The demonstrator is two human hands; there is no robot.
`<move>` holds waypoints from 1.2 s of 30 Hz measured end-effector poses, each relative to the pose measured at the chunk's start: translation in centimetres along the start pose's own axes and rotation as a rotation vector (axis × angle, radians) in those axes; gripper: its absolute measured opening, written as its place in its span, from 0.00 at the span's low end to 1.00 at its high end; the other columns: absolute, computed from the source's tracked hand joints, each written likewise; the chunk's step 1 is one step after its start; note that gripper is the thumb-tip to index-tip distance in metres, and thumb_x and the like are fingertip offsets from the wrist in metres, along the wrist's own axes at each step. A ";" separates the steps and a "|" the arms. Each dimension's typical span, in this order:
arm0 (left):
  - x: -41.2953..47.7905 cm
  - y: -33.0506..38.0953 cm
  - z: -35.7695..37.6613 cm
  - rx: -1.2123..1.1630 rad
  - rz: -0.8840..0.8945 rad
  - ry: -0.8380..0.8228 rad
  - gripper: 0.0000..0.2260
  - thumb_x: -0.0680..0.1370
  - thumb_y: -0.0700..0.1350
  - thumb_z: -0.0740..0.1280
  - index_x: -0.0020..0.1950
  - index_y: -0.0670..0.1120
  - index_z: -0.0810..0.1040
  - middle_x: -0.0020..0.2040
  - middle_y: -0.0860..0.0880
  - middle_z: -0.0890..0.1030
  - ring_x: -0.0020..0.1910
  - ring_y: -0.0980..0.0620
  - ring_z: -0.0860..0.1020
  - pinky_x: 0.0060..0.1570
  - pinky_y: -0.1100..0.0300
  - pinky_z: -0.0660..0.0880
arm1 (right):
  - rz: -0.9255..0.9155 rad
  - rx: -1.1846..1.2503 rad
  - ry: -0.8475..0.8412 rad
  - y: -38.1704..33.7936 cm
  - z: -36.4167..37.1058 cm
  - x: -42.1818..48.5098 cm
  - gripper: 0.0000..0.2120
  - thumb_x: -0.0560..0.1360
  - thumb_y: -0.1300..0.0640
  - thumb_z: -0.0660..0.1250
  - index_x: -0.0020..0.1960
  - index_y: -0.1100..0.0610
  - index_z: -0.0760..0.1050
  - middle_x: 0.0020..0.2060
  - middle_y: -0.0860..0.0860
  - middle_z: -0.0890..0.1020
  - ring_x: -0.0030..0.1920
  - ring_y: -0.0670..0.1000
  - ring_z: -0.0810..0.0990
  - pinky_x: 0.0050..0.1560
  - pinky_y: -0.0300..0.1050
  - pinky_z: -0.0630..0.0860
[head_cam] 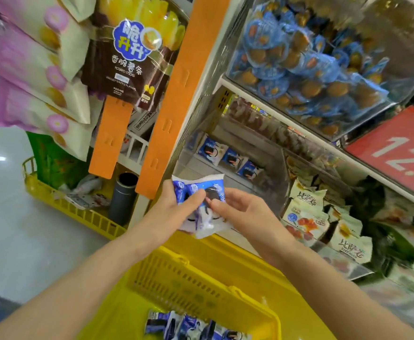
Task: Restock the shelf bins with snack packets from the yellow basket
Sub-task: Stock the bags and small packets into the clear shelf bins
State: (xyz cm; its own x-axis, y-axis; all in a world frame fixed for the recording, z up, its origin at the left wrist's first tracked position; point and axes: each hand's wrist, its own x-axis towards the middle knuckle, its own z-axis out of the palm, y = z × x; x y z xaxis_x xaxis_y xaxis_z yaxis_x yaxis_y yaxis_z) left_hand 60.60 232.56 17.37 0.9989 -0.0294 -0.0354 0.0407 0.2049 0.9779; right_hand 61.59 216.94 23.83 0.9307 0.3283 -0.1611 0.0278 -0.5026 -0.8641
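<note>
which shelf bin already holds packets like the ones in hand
The clear bin straight above the held packets, with three matching blue-and-white packets inside; the others hold different snacks.

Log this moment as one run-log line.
left hand: grips blue-white packets | right hand: holds same packets | position: over yellow basket, before clear bin | bin: few matching packets | basket: more packets inside

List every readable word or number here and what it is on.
"脆升升": brown bag, near its top.
"香脆薯条 POTATO STICKS": same bag, just beneath; the smaller print is too blurred to read.
"12.": red sign; the rest is cut off.
"比萨卷": cream packets, lower right.
Blue packets: print too blurred to read.
</note>
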 end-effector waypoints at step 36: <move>7.4 0.5 -3.1 0.061 0.107 0.044 0.19 0.72 0.44 0.70 0.63 0.52 0.73 0.52 0.58 0.81 0.48 0.66 0.79 0.38 0.74 0.75 | 0.021 -1.053 0.390 7.5 -10.4 26.5 0.23 0.74 0.53 0.69 0.66 0.58 0.70 0.63 0.59 0.73 0.61 0.58 0.73 0.60 0.50 0.72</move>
State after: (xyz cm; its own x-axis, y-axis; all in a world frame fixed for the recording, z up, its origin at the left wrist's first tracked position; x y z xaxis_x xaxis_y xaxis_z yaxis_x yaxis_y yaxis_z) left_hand 68.05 235.49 16.97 0.9975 0.0323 0.0622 -0.0662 0.1443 0.9873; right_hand 90.24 213.59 18.04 0.9801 0.1316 0.1488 0.1330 -0.9911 0.0007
